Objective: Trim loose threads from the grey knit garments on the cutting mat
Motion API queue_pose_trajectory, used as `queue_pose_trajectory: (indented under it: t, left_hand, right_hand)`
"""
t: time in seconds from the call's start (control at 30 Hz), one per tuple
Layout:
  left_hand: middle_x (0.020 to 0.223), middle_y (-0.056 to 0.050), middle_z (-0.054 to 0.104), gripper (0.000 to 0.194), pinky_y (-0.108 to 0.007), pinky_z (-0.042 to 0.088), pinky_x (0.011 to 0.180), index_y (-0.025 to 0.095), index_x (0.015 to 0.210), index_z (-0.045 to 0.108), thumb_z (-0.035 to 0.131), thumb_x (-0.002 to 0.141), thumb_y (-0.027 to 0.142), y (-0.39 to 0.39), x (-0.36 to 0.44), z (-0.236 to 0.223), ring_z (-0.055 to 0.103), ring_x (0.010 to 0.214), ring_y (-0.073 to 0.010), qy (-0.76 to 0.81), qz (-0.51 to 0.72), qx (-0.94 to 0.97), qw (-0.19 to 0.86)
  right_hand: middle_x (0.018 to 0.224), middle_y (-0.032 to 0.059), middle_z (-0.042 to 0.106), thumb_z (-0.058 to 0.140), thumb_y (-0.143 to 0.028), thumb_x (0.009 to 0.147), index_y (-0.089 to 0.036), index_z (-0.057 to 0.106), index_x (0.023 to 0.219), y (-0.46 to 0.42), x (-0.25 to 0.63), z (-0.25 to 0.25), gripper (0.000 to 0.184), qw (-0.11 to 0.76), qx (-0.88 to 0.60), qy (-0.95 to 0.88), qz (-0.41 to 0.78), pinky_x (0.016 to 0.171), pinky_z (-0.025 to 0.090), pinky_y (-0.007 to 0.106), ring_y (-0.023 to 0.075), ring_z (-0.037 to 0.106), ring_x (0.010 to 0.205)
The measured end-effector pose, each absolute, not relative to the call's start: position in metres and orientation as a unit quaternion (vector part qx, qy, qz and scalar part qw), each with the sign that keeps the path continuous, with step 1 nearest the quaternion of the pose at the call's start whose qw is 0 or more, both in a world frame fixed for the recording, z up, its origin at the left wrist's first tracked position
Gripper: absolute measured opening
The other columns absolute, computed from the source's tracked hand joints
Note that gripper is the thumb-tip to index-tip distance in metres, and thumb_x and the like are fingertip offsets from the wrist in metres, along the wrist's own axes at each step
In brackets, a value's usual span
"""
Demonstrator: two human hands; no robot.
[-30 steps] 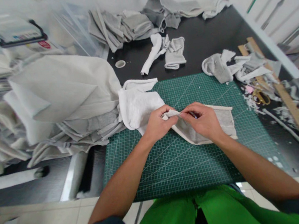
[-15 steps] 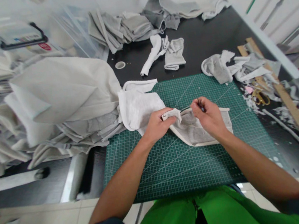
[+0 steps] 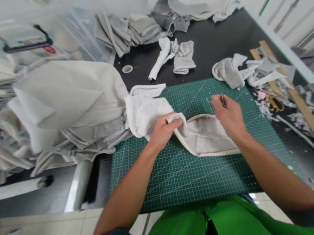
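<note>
My left hand [image 3: 163,129] is closed on the folded left end of a light grey fabric piece [image 3: 204,133] with a pale raised edging. The piece lies across the green cutting mat [image 3: 167,180]. Right of that end and a little above the fabric is my right hand [image 3: 229,114], its fingers closed around a small dark metal tool [image 3: 223,101] whose kind I cannot make out. A thin pale wisp, perhaps thread, shows at my right fingertips. White fabric [image 3: 148,113] lies just beyond my left hand.
Grey fabric is heaped [image 3: 71,91] at the left, before a clear plastic box [image 3: 27,28]. Folded cloths [image 3: 142,27] line the back. Gold-handled scissors [image 3: 274,102], scraps [image 3: 232,72] and a wooden strip [image 3: 310,116] lie at the right.
My right hand has drawn away from the fabric, up and to the right, with the dark tool in it. My left hand has stayed on the folded end.
</note>
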State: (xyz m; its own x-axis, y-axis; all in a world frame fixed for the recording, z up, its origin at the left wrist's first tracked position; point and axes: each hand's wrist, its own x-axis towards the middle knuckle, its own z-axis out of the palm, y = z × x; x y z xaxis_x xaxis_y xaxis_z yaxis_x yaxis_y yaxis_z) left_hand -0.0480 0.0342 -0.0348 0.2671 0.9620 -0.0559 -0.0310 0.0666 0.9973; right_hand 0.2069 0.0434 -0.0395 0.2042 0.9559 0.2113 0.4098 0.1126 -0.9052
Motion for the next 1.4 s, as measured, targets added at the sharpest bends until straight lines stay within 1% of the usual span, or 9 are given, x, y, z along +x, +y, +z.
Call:
queue_pose_trajectory:
  t: [0.07, 0.13, 0.27, 0.33, 0.4, 0.57, 0.93, 1.2, 1.4]
  left_hand:
    - [0.074, 0.001, 0.063, 0.024, -0.029, 0.04, 0.068, 0.017, 0.081, 0.074, 0.08, 0.085, 0.04, 0.034, -0.047, -0.035, 0.053, 0.07, -0.0137, 0.43, 0.43, 0.544, 0.579]
    - [0.078, 0.0, 0.066, 0.025, -0.028, 0.042, 0.068, 0.018, 0.089, 0.077, 0.083, 0.085, 0.042, 0.033, -0.046, -0.036, 0.055, 0.072, -0.0136, 0.432, 0.441, 0.543, 0.57]
    - [0.082, 0.0, 0.07, 0.028, -0.026, 0.043, 0.065, 0.02, 0.098, 0.079, 0.089, 0.08, 0.039, 0.032, -0.044, -0.038, 0.057, 0.071, -0.013, 0.432, 0.471, 0.522, 0.565]
    - [0.08, 0.001, 0.07, 0.028, -0.025, 0.042, 0.062, 0.02, 0.097, 0.079, 0.09, 0.078, 0.038, 0.032, -0.043, -0.038, 0.056, 0.068, -0.0121, 0.43, 0.479, 0.515, 0.566]
    - [0.079, 0.001, 0.069, 0.029, -0.025, 0.042, 0.062, 0.02, 0.096, 0.079, 0.091, 0.077, 0.038, 0.032, -0.043, -0.038, 0.055, 0.066, -0.0112, 0.432, 0.483, 0.509, 0.567]
    - [0.08, 0.001, 0.071, 0.025, -0.027, 0.045, 0.065, 0.019, 0.096, 0.08, 0.088, 0.079, 0.035, 0.033, -0.045, -0.039, 0.056, 0.068, -0.012, 0.448, 0.477, 0.529, 0.54]
    - [0.088, -0.002, 0.079, 0.018, -0.031, 0.052, 0.078, 0.02, 0.096, 0.084, 0.083, 0.083, 0.032, 0.03, -0.044, -0.037, 0.066, 0.08, -0.0164, 0.455, 0.466, 0.576, 0.494]
    - [0.089, -0.001, 0.079, 0.015, -0.03, 0.052, 0.08, 0.021, 0.096, 0.083, 0.075, 0.085, 0.024, 0.029, -0.044, -0.037, 0.068, 0.082, -0.0162, 0.447, 0.458, 0.596, 0.486]
    - [0.087, -0.001, 0.078, 0.014, -0.031, 0.051, 0.079, 0.022, 0.096, 0.083, 0.078, 0.086, 0.03, 0.029, -0.044, -0.038, 0.067, 0.081, -0.0167, 0.445, 0.455, 0.601, 0.484]
  right_hand:
    - [0.098, 0.0058, 0.071, 0.073, -0.056, 0.091, -0.021, 0.063, 0.139, 0.044, 0.207, -0.04, 0.06, 0.462, -0.634, -0.569, 0.247, 0.073, 0.054, 0.04, 0.02, 0.059, 0.071]
    - [0.104, 0.0082, 0.073, 0.077, -0.052, 0.089, -0.021, 0.058, 0.148, 0.041, 0.202, -0.04, 0.069, 0.449, -0.632, -0.584, 0.24, 0.076, 0.057, 0.043, 0.021, 0.062, 0.073]
    - [0.113, 0.0109, 0.077, 0.065, -0.047, 0.1, -0.023, 0.067, 0.132, 0.027, 0.183, -0.035, 0.041, 0.437, -0.56, -0.656, 0.257, 0.087, 0.06, 0.047, 0.0251, 0.07, 0.09]
    - [0.114, 0.0109, 0.078, 0.064, -0.046, 0.102, -0.023, 0.073, 0.125, 0.019, 0.174, -0.03, 0.035, 0.428, -0.524, -0.691, 0.256, 0.087, 0.061, 0.045, 0.0247, 0.071, 0.09]
    - [0.113, 0.0107, 0.079, 0.064, -0.045, 0.103, -0.023, 0.076, 0.125, 0.012, 0.167, -0.025, 0.034, 0.426, -0.491, -0.716, 0.255, 0.088, 0.061, 0.044, 0.0252, 0.072, 0.093]
    - [0.118, 0.012, 0.079, 0.06, -0.04, 0.108, -0.024, 0.075, 0.138, 0.004, 0.162, -0.02, 0.038, 0.436, -0.434, -0.752, 0.235, 0.094, 0.062, 0.046, 0.0275, 0.073, 0.107]
    - [0.115, 0.013, 0.077, 0.062, -0.038, 0.107, -0.023, 0.08, 0.13, 0.002, 0.16, -0.021, 0.033, 0.439, -0.441, -0.759, 0.191, 0.091, 0.063, 0.046, 0.0278, 0.073, 0.106]
    - [0.11, 0.0119, 0.078, 0.062, -0.036, 0.106, -0.023, 0.082, 0.125, 0.0, 0.159, -0.018, 0.03, 0.444, -0.428, -0.764, 0.188, 0.088, 0.063, 0.044, 0.0269, 0.073, 0.102]
    - [0.109, 0.0117, 0.078, 0.063, -0.037, 0.106, -0.025, 0.082, 0.125, 0.0, 0.159, -0.018, 0.029, 0.448, -0.43, -0.759, 0.195, 0.087, 0.064, 0.045, 0.027, 0.073, 0.099]
